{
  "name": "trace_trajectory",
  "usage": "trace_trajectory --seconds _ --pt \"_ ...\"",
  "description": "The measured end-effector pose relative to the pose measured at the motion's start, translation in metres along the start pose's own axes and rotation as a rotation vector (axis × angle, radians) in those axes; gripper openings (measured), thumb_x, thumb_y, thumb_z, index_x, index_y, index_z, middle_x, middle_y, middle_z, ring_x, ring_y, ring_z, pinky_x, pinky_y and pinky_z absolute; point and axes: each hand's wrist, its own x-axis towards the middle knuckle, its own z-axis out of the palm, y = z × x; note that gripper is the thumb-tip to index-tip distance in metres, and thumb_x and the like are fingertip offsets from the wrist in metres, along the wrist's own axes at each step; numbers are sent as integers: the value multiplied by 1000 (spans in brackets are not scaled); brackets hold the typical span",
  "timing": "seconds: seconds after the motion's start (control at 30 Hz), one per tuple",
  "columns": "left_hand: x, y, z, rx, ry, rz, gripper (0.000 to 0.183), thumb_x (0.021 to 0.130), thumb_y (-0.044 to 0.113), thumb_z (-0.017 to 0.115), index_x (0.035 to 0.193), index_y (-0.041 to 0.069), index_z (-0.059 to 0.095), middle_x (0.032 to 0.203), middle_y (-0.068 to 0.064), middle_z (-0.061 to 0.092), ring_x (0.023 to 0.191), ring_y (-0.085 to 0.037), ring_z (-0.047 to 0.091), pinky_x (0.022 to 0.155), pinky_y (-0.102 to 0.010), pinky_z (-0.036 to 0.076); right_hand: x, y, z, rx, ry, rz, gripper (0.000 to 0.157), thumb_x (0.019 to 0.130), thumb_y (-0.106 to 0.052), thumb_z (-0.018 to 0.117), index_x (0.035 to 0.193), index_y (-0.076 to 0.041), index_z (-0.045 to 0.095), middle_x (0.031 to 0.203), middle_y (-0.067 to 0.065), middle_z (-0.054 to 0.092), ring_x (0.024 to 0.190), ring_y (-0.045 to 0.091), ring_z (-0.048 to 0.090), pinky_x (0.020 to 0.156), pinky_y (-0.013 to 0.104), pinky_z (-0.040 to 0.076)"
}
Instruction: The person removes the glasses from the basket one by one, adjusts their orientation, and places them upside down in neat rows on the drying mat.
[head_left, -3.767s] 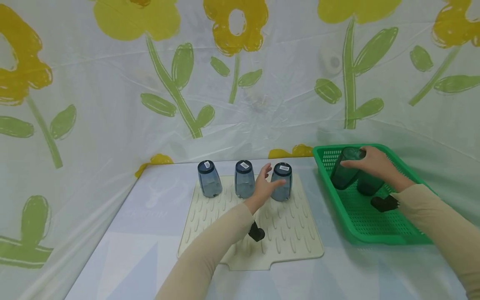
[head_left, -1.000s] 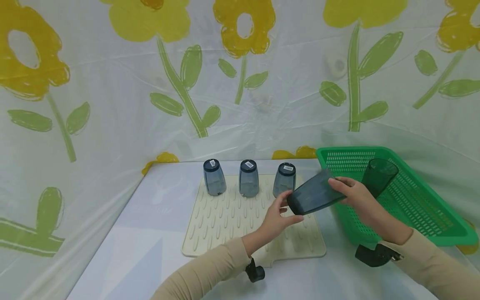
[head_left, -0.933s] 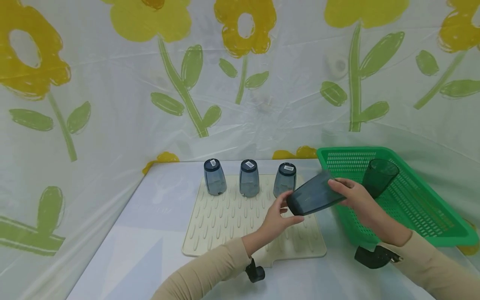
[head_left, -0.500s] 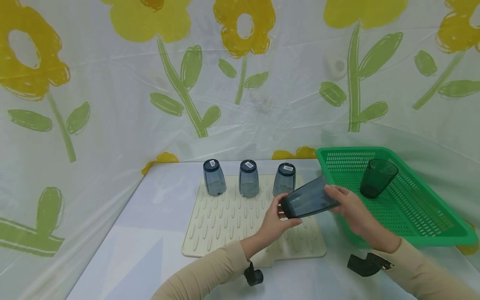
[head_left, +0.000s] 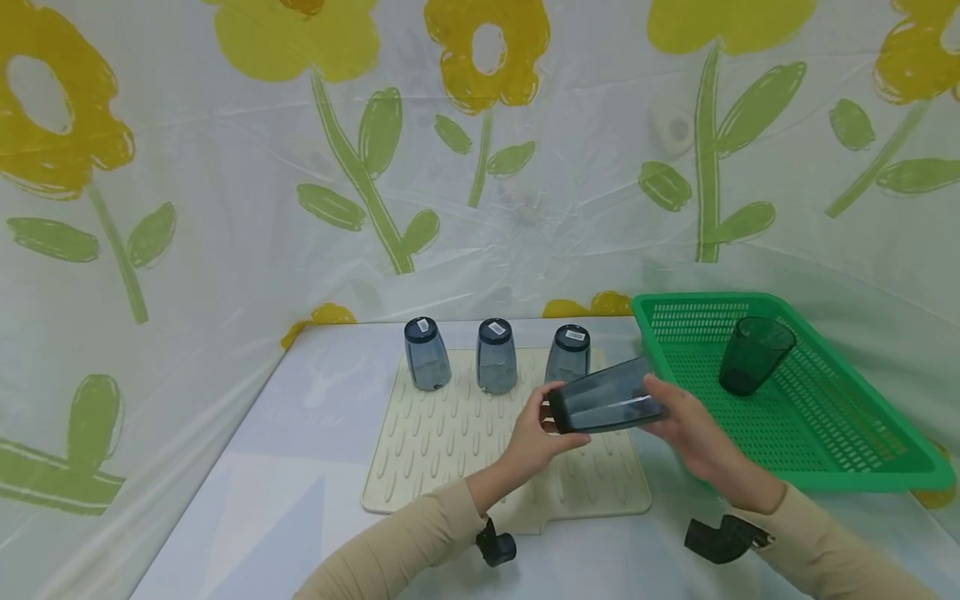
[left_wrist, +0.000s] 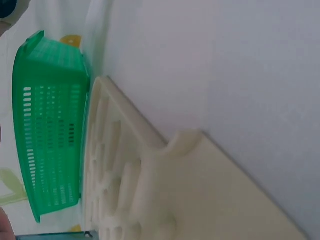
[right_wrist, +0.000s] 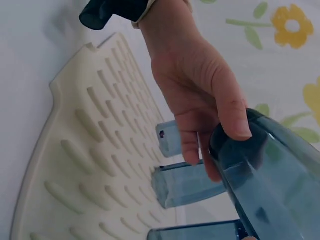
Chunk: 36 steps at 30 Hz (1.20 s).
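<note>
A blue-grey tumbler (head_left: 609, 398) lies tilted nearly sideways in the air over the right part of a cream drying mat (head_left: 442, 458). My left hand (head_left: 531, 437) grips its dark base end, the thumb on the near side. At the other end my right hand (head_left: 693, 429) holds the tumbler by the rim; some of its fingers are hidden. The right wrist view shows the left hand (right_wrist: 195, 85) closely, with its thumb pressed on the base of the tumbler (right_wrist: 280, 175). Behind it, three tumblers stand upside down along the mat's back edge: left (head_left: 427, 358), middle (head_left: 497, 358) and right (head_left: 567, 357).
To the right stands a green plastic basket (head_left: 832, 481) with perforated walls. Another tumbler (head_left: 756, 354) leans inside it, looking green there. A flower-print curtain (head_left: 570, 225) hangs behind the pale-covered table (head_left: 285, 500).
The right hand has lifted the tumbler out of the basket, and the left hand has taken hold of its base. Over the last second both hands have drifted left with it, levelling it slightly.
</note>
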Motion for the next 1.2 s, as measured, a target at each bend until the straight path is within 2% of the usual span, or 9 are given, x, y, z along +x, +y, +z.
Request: trace_trajectory --seconds 0.17,0.23,0.3,0.4,0.57,0.8,0.93,1.03,1.2 --pt "-1 5 -10 42 -9 6 68 75 -4 70 134 3 38 113 -13 49 81 -10 52 70 -19 48 3 2 -1 -73 -55 43 71 97 -41 34 143 6 6 138 21 30 124 22 37 104 50 29" --pt "2 0 -14 58 -17 18 69 74 -3 72 133 5 39 113 -13 48 82 -11 52 71 -21 48 3 1 -2 -90 -78 69 74 96 -41 36 143 5 3 142 26 21 130 34 25 105 55 24" --pt "5 -5 -19 64 -32 30 69 73 -3 72 133 6 40 114 -14 48 83 -11 52 71 -22 48 2 -1 -4 -114 -106 92 76 95 -42 38 143 6 2 142 27 20 131 38 20 105 56 23" --pt "10 -13 -27 79 -63 48 71 73 -2 73 134 10 39 115 -14 47 85 -12 53 73 -24 48 2 -5 -7 -146 -141 124 80 94 -42 41 143 5 1 141 26 23 130 37 24 104 53 27" --pt "14 -9 -37 95 -106 61 77 72 -1 73 138 8 34 120 -14 46 90 -13 52 78 -30 48 2 -10 -10 -224 -180 143 87 91 -43 47 144 2 -5 144 26 17 129 39 25 102 51 29" --pt "18 1 -47 -27 -134 75 72 74 2 72 136 1 35 122 -18 47 99 -13 49 85 -28 43 2 -10 -9 -283 -206 116 92 87 -41 54 145 -1 -5 142 29 18 125 40 33 97 46 36" --pt "20 5 -50 -80 -144 114 78 71 22 77 134 -2 37 117 -11 50 99 -11 49 84 -23 43 2 -8 -7 -277 -221 85 91 86 -40 57 145 0 -1 140 28 25 122 35 39 93 43 39" --pt "22 6 -50 -126 -140 143 94 64 40 81 133 -5 36 116 -2 51 101 -9 49 85 -20 43 2 -8 -6 -267 -235 52 87 85 -38 59 145 0 7 133 25 40 116 29 46 91 43 41" --pt "24 10 -50 -198 -130 162 105 57 48 82 132 -8 35 116 4 51 104 -7 49 87 -18 44 1 -9 -3 -263 -271 16 86 85 -37 61 144 1 12 124 19 51 110 23 50 88 38 42"
